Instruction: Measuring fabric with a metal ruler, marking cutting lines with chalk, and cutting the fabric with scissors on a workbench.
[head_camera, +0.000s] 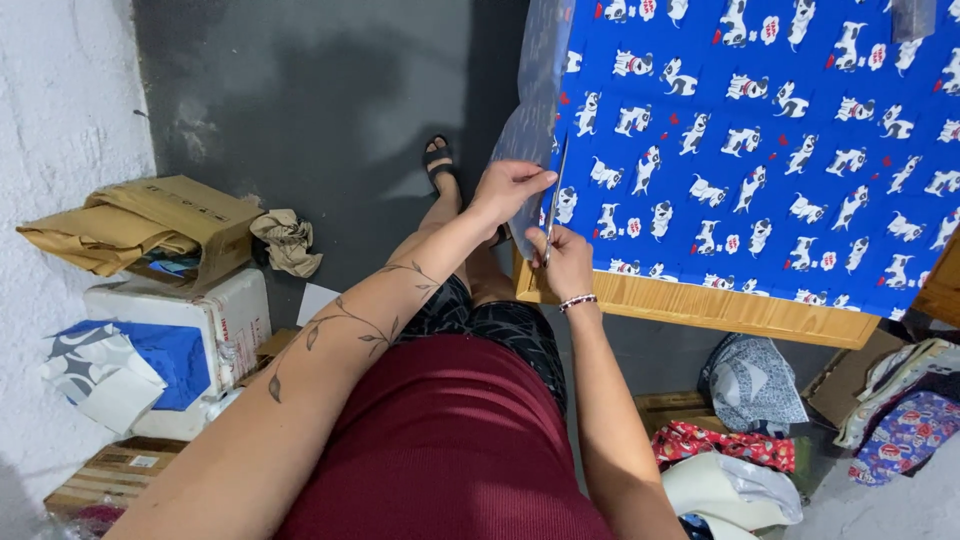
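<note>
A blue fabric (770, 140) printed with white cartoon dogs lies spread over a wooden table (720, 308). Its left edge hangs off the table as a loose strip (528, 120), showing the paler back side. My left hand (508, 188) pinches that hanging strip near the table corner. My right hand (562, 262) grips a pair of scissors (555, 195), whose blades point up along the fabric's left edge, right beside my left hand's fingers.
On the floor at left sit crumpled cardboard (140, 228), a white box (190, 330) with blue cloth on it, and a rag (287, 242). Piles of patterned fabric (760, 400) lie under the table at right. My sandalled foot (440, 165) rests on the dark floor.
</note>
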